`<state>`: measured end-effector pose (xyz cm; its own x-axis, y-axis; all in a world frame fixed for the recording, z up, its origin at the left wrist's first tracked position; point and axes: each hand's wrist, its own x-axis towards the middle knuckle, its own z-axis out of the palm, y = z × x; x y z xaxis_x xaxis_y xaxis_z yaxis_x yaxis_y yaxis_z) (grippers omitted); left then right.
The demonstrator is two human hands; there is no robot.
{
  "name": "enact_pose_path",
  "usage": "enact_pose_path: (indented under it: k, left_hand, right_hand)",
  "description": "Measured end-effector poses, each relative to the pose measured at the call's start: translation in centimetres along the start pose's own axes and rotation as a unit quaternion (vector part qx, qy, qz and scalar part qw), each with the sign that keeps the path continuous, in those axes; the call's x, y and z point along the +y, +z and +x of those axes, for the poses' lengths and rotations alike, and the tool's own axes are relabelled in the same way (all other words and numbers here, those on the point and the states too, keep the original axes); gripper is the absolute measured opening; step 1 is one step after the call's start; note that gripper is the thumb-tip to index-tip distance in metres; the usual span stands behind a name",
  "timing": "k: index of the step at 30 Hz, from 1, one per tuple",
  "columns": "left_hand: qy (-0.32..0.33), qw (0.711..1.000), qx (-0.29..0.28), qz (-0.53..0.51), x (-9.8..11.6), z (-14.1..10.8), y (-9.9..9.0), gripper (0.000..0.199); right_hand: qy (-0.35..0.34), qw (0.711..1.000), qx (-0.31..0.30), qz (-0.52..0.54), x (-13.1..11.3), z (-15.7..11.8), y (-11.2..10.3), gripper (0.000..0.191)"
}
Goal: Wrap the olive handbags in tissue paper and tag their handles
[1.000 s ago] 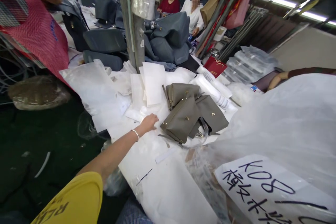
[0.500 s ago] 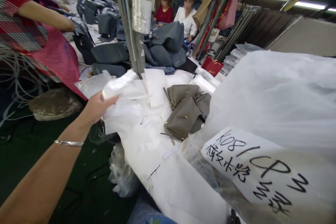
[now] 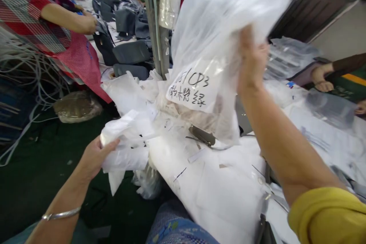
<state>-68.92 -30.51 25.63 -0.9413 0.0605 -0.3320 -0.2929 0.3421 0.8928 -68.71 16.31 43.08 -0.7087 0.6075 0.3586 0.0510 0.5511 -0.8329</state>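
My left hand point(image 3: 95, 156) grips a wad of thin white paper sheets point(image 3: 126, 156) out beyond the table's left edge. Raised over the table, my right hand point(image 3: 253, 59) is closed on a large translucent plastic bag point(image 3: 211, 19), blurred by motion at its top. A white label point(image 3: 191, 89) with black handwriting shows on the bag. Brownish material shows through the bag's bottom. An olive-grey pouch point(image 3: 201, 135) peeks out under the bag; the bag hides most of what lies behind it.
A metal post point(image 3: 156, 26) rises behind the white table point(image 3: 211, 194). At the left, a co-worker in a red apron point(image 3: 82, 49) handles dark blue-grey bags point(image 3: 133, 51). Another person's hand point(image 3: 321, 78) is at the right, near clear plastic sheets point(image 3: 331, 108). A plastic bundle point(image 3: 77, 106) lies on the floor.
My right hand has come into view with the plastic bag, which has moved left and away from me, covering most of the olive-grey pouches. My left hand with the papers has moved lower and nearer.
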Motion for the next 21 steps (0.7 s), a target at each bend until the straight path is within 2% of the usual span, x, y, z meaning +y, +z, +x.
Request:
enact_pose_path:
  k: [1, 2, 3, 5, 6, 7, 8, 11, 12, 13, 14, 15, 17, 19, 21]
  left_hand:
    - [-0.005, 1.000, -0.009, 0.005, -1.0, -0.3, 0.4, 0.065]
    - [-0.008, 1.000, -0.020, 0.012, -2.0, -0.5, 1.0, 0.065]
    - [-0.007, 0.999, -0.033, 0.025, -2.8, -0.7, 1.8, 0.064]
    - [0.006, 0.996, -0.063, 0.064, -4.3, -1.1, 3.7, 0.061]
    - [0.016, 0.993, -0.077, 0.084, -4.8, -1.3, 4.7, 0.060]
    - [0.025, 0.991, -0.089, 0.100, -5.3, -1.4, 5.8, 0.058]
    - [0.033, 0.988, -0.097, 0.111, -5.6, -1.5, 6.7, 0.056]
    - [0.037, 0.987, -0.110, 0.110, -6.3, -1.4, 8.9, 0.054]
    - [0.036, 0.987, -0.115, 0.106, -6.4, -1.2, 9.4, 0.054]
    - [0.035, 0.987, -0.119, 0.100, -6.4, -0.9, 9.8, 0.055]
    - [0.034, 0.988, -0.121, 0.095, -6.4, -0.6, 10.1, 0.055]
    - [0.033, 0.988, -0.119, 0.091, -6.4, -0.2, 10.3, 0.055]
    - [0.032, 0.990, -0.105, 0.089, -6.2, 0.6, 10.5, 0.055]
    - [0.033, 0.991, -0.081, 0.097, -5.8, 1.2, 10.4, 0.056]
    - [0.036, 0.991, -0.057, 0.113, -5.4, 1.5, 9.9, 0.058]
  right_hand:
    - [-0.015, 0.999, -0.033, -0.003, 0.8, -0.7, 2.1, 0.084]
    - [-0.023, 0.994, -0.107, -0.017, 2.0, -1.6, 4.2, 0.079]
    - [-0.002, 0.985, -0.168, -0.047, 3.5, -2.7, 6.0, 0.069]
    - [0.043, 0.973, -0.208, -0.086, 6.8, -4.9, 8.5, 0.044]
    - [0.061, 0.971, -0.210, -0.098, 8.3, -6.1, 9.0, 0.034]
    - [0.073, 0.971, -0.204, -0.101, 9.7, -7.3, 9.0, 0.029]
    - [0.081, 0.973, -0.194, -0.094, 10.8, -8.6, 8.6, 0.033]
    - [0.061, 0.990, -0.120, -0.042, 12.8, -14.1, 6.0, 0.072]
    - [0.033, 0.995, -0.091, -0.038, 13.2, -16.6, 5.2, 0.075]
    - [0.004, 0.996, -0.067, -0.050, 13.5, -19.3, 4.6, 0.066]
    - [-0.023, 0.995, -0.073, -0.058, 13.9, -22.1, 4.3, 0.052]
    - [-0.052, 0.991, -0.112, -0.055, 14.3, -24.9, 4.4, 0.039]
    - [-0.097, 0.961, -0.254, -0.043, 15.6, -29.6, 6.0, 0.031]
    - [-0.112, 0.917, -0.370, -0.101, 17.1, -32.3, 8.8, 0.037]
    - [-0.102, 0.887, -0.420, -0.165, 18.7, -32.9, 11.9, 0.049]
